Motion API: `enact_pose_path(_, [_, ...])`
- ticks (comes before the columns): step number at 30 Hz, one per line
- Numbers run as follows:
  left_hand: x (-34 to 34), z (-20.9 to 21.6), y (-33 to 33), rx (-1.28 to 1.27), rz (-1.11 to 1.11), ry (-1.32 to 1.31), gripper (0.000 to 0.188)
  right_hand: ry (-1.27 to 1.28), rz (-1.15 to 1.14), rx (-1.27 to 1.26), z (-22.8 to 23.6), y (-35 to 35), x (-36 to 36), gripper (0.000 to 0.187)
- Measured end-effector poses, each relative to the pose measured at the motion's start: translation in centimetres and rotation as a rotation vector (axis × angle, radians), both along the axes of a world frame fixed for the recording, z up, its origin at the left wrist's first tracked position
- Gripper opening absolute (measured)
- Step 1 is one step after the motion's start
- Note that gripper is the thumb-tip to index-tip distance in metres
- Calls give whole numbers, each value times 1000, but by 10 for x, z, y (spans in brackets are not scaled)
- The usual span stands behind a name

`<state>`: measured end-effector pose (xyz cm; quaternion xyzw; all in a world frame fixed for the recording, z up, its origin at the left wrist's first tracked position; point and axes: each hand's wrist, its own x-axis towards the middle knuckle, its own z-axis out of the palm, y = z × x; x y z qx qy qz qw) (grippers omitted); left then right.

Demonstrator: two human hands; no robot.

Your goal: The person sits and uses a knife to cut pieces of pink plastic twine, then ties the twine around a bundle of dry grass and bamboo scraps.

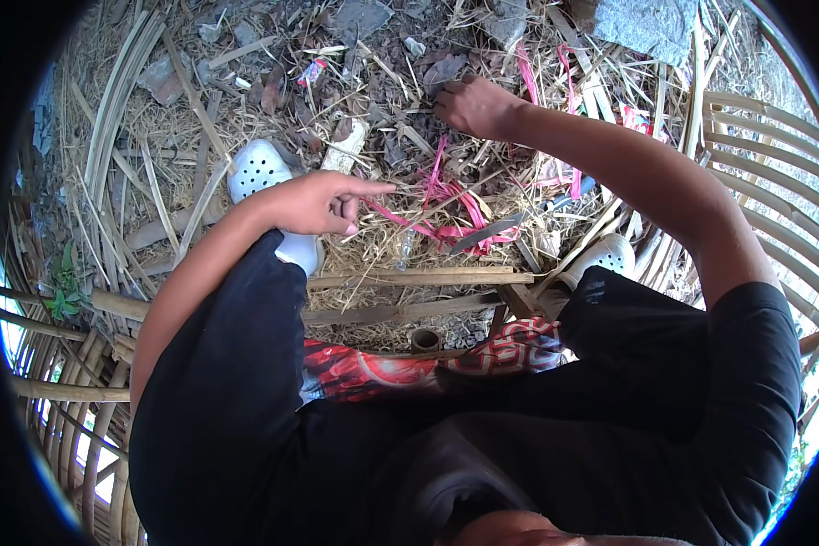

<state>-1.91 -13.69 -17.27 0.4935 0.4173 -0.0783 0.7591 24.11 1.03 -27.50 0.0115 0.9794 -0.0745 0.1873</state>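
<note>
One index finger [373, 187] is stretched toward the right from the left hand [311, 202], whose other fingers are loosely curled; nothing is seen held there. The left forearm appears to be rested along the bent leg, probably so that its weight is borne there. The right hand [478, 105] is set farther out, lowered to the litter beside a dry leaf [444, 71], with its fingers bent downward; whether anything is pinched cannot be told, since the fingertips are hidden. The right arm is extended well forward, presumably because that patch is reached only at a stretch.

Between the hands and nearer the body, pink strips [464, 205] are tangled on the ground, and a grey blade-like piece [489, 234] is laid among them, perhaps for easy reach. A pale chunk [344, 146] is seen just beyond the left hand. The feet, shod in a white clog [257, 173] and a second clog [612, 255], are planted wide, seemingly for balance. Behind a bamboo pole [419, 278], a red patterned cloth [373, 369] is placed between the legs, possibly as padding. Curved bamboo slats [773, 150] are ranged at the right.
</note>
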Motion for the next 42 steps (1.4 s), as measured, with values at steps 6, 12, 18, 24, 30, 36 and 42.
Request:
enact_pose_path(6, [3, -1, 7, 110, 613, 5, 57, 170, -171, -154, 20, 30, -1, 11])
enact_pose_path(12, [1, 25, 26, 149, 944, -21, 52, 116, -774, -1514, 71, 43, -9, 21])
enact_pose_path(18, [11, 47, 40, 182, 1007, -135, 46, 94, -816, -1737, 105, 33, -23, 21])
enact_pose_path(24, [14, 51, 40, 193, 1054, -173, 41, 174, -825, -1906, 122, 25, -34, 21])
enact_pose_path(30, [9, 46, 38, 259, 1075, -220, 34, 164, -783, -1826, 128, 22, -38, 21])
enact_pose_path(36, [11, 44, 35, 307, 1055, -140, 30, 153, -789, -1744, 128, 18, -40, 20])
enact_pose_path(42, [2, 35, 32, 252, 1133, -228, 30, 152, -787, -1590, 135, 51, -35, 20])
